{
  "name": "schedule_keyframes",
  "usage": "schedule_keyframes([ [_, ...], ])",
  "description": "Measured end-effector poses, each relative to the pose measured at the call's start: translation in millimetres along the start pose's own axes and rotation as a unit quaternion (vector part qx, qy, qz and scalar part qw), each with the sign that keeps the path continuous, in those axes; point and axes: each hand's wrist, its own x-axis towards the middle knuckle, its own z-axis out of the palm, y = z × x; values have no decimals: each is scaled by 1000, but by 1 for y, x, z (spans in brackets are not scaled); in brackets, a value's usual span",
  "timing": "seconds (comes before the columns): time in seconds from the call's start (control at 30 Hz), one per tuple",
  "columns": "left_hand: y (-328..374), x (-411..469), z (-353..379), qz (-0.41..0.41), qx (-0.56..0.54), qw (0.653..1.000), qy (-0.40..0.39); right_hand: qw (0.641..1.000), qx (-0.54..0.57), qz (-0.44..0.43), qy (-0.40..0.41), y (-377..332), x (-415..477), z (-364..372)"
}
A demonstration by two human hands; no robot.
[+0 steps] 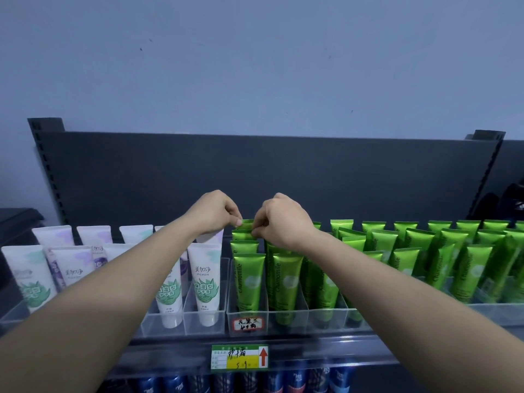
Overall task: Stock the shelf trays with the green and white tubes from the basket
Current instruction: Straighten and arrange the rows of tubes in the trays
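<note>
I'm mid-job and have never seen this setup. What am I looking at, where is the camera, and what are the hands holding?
There is no machine here. These are a person's two bare arms, seen from a single camera worn on the head that looks forward and down. In front is a shop shelf with clear plastic trays. White tubes stand in the left trays and green Chamomile tubes in the right ones. The left hand and right hand meet at the back of the leftmost green row, pinching the top edge of a green tube there. A price label sits on the shelf's front edge. The basket is not in view.
</note>
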Motion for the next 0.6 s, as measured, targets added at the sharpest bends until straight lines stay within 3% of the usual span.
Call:
schedule_keyframes([
  [0.6, 7, -8, -8, 13, -8, 1000, -3, 998, 54, -35, 11, -4, -9, -12],
])
